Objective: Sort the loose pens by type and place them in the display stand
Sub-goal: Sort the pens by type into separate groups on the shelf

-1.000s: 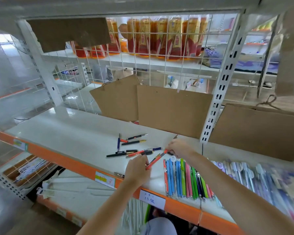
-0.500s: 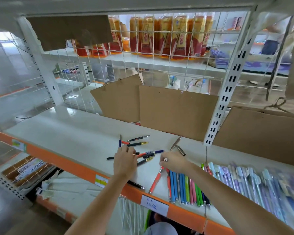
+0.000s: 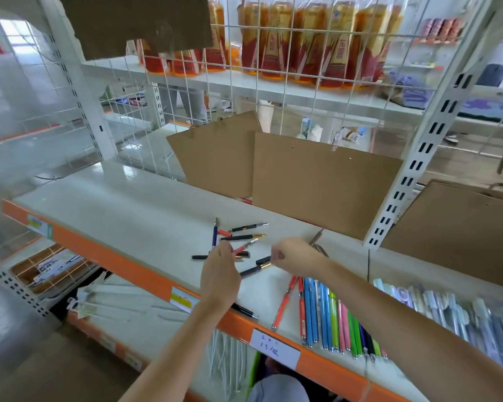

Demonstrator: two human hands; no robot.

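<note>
Loose pens [image 3: 246, 237] lie scattered mid-shelf: black, blue, red and gold-tipped ones. My left hand [image 3: 219, 274] reaches into them and pinches the near end of a red pen [image 3: 246, 245]. My right hand [image 3: 298, 256] is curled into a fist just right of the pile, its fingertips closed at the end of a short black pen [image 3: 262, 260]. A sorted row of coloured pens [image 3: 331, 314] lies side by side at the shelf front, with an orange pen [image 3: 283, 306] askew on its left. Two silver pens [image 3: 317, 236] show behind my right hand.
The white shelf [image 3: 122, 216] has an orange front edge with a handwritten price label [image 3: 275, 348]. A black pen [image 3: 244, 311] lies at that edge under my left wrist. Brown cardboard sheets [image 3: 317, 181] lean against the wire back. Pale pens [image 3: 447, 311] lie in a row at right.
My right hand let go of the orange pen beside the sorted row and moved up-left to the pile. My left hand went forward into the loose pens and took the red pen's end.
</note>
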